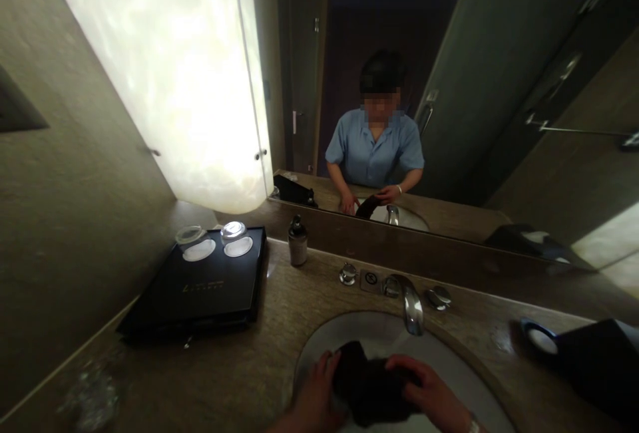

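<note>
Hands (372,386) curled round dark, limp, soft-looking cloth (374,383) over a smooth, round white basin (449,366).

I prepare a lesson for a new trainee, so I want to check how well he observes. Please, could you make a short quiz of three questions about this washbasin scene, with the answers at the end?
1. Multiple choice: The right hand holds a dark cloth over what?
A) the floor
B) the washbasin
C) a bathtub

2. True or false: The pump bottle stands between the black case and the spout.

3. Fill in the number: On top of the black case lie ___ white coasters.

Key: 1 B; 2 true; 3 two.
</note>
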{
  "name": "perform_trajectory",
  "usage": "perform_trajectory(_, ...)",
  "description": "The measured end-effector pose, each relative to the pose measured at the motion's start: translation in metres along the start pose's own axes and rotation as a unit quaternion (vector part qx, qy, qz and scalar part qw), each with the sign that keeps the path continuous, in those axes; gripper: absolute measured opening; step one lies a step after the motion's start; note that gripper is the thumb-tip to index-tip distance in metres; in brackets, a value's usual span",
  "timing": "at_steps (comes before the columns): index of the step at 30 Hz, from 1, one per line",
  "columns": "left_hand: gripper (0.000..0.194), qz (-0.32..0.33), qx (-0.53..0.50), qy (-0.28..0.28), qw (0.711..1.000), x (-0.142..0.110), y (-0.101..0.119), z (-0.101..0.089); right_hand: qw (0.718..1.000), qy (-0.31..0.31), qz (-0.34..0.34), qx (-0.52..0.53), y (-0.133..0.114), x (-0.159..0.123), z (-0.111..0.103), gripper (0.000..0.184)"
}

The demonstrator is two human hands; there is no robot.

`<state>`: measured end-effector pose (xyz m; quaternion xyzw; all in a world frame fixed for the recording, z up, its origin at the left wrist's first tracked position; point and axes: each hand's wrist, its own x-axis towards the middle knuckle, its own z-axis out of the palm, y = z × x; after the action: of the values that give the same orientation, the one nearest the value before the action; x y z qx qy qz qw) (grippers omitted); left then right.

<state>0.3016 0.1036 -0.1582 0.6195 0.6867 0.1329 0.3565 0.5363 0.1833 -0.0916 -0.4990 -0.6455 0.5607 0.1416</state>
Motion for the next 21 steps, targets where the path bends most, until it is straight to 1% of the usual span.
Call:
perform_trajectory(1, 0.107, 0.006, -0.012, -0.006, 1.0, 0.007, 0.007, 0.005, 1.0, 0.008, -0.01, 0.01, 0.009, -0.005, -0.011, 0.049)
perform_trajectory(2, 0.1, 0.013, -0.011, -0.006, 1.0, 0.016, 0.013, 0.012, 1.0, 0.03, -0.008, 0.004, 0.025, -0.007, -0.021, 0.047)
perform_trajectory(4, 0.061, 0.007, 0.025, 0.009, 1.0, 0.036, 0.026, 0.028, 0.992, 0.107, 0.013, -0.059, 0.071, 0.0, -0.031, 0.039)
perform_trajectory(5, 0.048, -0.016, 0.048, 0.024, 0.998, 0.047, 0.031, 0.037, 0.982, 0.156, 0.027, -0.107, 0.097, 0.008, -0.03, 0.035)
perform_trajectory(6, 0.049, -0.045, 0.071, 0.043, 0.995, 0.058, 0.035, 0.048, 0.968, 0.195, 0.046, -0.151, 0.121, 0.018, -0.024, 0.033)
perform_trajectory(7, 0.054, -0.063, 0.091, 0.068, 0.992, 0.069, 0.038, 0.06, 0.955, 0.222, 0.066, -0.188, 0.142, 0.028, -0.014, 0.033)
perform_trajectory(8, 0.059, -0.062, 0.105, 0.087, 0.989, 0.078, 0.038, 0.073, 0.946, 0.231, 0.085, -0.209, 0.16, 0.039, -0.001, 0.038)
perform_trajectory(9, 0.062, -0.04, 0.11, 0.093, 0.989, 0.087, 0.037, 0.086, 0.941, 0.225, 0.098, -0.231, 0.173, 0.05, 0.013, 0.044)
perform_trajectory(10, 0.064, -0.011, 0.106, 0.085, 0.991, 0.096, 0.033, 0.1, 0.936, 0.21, 0.101, -0.265, 0.183, 0.06, 0.028, 0.049)
perform_trajectory(12, 0.077, 0.054, 0.08, 0.027, 0.995, 0.111, 0.02, 0.126, 0.906, 0.174, 0.09, -0.374, 0.197, 0.077, 0.052, 0.057)
perform_trajectory(14, 0.082, 0.087, 0.063, -0.043, 0.993, 0.126, 0.007, 0.143, 0.871, 0.125, 0.07, -0.47, 0.209, 0.092, 0.06, 0.06)
perform_trajectory(15, 0.08, 0.097, 0.06, -0.062, 0.992, 0.134, 0.003, 0.148, 0.864, 0.098, 0.062, -0.49, 0.215, 0.099, 0.059, 0.06)
perform_trajectory(18, 0.058, 0.118, 0.051, -0.099, 0.987, 0.163, 0.003, 0.15, 0.883, 0.019, 0.04, -0.468, 0.232, 0.12, 0.039, 0.057)
perform_trajectory(20, 0.058, 0.136, 0.073, -0.132, 0.979, 0.183, 0.007, 0.145, 0.888, 0.001, 0.014, -0.46, 0.239, 0.131, 0.025, 0.054)
perform_trajectory(21, 0.064, 0.157, 0.098, -0.153, 0.971, 0.191, 0.009, 0.142, 0.887, 0.007, -0.004, -0.461, 0.239, 0.134, 0.02, 0.052)
